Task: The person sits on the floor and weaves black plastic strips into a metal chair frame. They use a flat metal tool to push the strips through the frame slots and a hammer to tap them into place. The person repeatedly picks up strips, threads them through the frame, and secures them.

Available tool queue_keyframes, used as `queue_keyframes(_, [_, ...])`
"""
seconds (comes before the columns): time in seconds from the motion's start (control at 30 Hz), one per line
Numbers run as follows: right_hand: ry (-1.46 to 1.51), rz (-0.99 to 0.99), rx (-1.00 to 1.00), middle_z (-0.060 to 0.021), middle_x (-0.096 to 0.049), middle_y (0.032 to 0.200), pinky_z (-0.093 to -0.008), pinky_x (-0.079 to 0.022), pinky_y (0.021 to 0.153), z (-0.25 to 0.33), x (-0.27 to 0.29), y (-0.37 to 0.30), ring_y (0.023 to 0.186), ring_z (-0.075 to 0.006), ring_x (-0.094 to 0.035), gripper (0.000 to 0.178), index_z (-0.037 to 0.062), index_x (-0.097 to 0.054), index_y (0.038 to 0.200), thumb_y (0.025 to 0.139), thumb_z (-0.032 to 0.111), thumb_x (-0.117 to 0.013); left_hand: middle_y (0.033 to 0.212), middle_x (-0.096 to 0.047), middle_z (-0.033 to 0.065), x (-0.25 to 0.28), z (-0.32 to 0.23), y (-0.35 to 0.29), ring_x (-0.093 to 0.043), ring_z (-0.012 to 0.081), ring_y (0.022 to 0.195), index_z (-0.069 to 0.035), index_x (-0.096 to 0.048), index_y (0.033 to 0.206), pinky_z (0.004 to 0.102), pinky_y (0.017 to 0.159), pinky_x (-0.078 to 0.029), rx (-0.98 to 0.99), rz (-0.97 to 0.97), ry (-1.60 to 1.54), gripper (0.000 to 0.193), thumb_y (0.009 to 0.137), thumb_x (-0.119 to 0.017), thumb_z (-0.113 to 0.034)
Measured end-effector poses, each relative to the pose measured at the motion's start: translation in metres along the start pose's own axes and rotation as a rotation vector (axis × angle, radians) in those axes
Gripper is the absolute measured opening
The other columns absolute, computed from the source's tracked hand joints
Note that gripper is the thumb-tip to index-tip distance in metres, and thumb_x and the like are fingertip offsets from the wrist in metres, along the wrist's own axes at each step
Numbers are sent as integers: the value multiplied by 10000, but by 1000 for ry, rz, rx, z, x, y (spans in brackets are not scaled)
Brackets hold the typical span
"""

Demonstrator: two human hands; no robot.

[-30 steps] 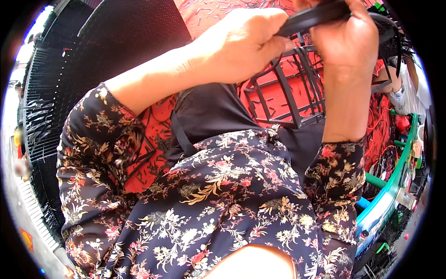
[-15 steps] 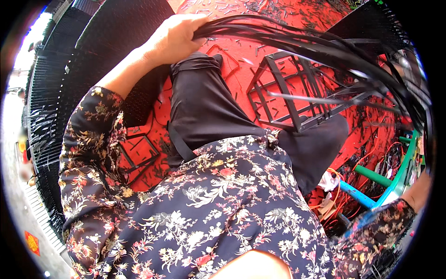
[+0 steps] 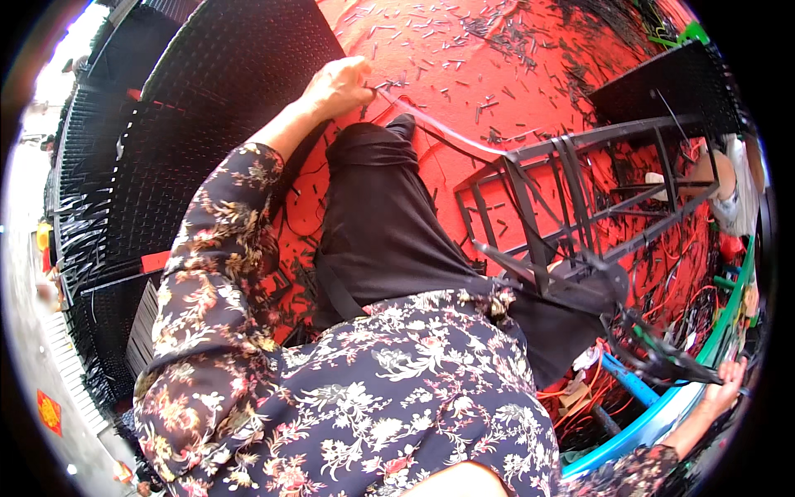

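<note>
My left hand [image 3: 339,87] is raised at the upper middle, its fingers closed on the end of a thin, shiny black strip [image 3: 464,142]. That strip runs down to the right toward a black metal frame [image 3: 571,228], which stands by my legs. Out at the lower right, my right hand [image 3: 727,383] grips a bundle of black strips [image 3: 662,356]. The bundle's loose ends trail back over my right knee, partly blurred. How the strip meets the frame is too blurred to tell.
Black woven panels [image 3: 240,108] stand on the left. A red floor covering [image 3: 414,41] is littered with short black offcuts. At the lower right is a blue and green tubular stand [image 3: 638,377] beside orange cords. Another person's leg [image 3: 725,178] shows at the far right.
The thick bundle has left my left hand and swung down to the right with my right hand, which has come into view. One strip stays in my left hand.
</note>
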State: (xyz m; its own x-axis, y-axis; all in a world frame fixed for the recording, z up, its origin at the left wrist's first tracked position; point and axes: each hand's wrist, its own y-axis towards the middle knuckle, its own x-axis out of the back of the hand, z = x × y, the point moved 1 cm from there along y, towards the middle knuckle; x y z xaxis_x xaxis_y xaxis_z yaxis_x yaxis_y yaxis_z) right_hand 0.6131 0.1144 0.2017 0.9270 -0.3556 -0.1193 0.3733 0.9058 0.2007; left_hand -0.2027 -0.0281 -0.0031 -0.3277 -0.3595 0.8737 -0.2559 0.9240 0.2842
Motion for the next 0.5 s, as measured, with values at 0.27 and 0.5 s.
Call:
queue_keyframes(0.27, [-32,338,-261,75,-263,598,-186,-216,404,-94,-138,-129,466,-21,-257,192,38,-506,1079,947,173,-472,869,-647,108,-43,107,-117,-613,184,803,-6,-603,1028,319,720,-489,619,146,-100,565,602,-805,-317])
queue_keyframes(0.5, [-298,281,-253,84,-326,585,-189,-249,393,-114,-146,-175,454,-14,-294,185,51,-533,1070,930,170,-512,1237,-526,212,-24,100,-162,-522,294,1142,41,-437,1279,349,943,-424,803,676,-312,932,532,-827,-356])
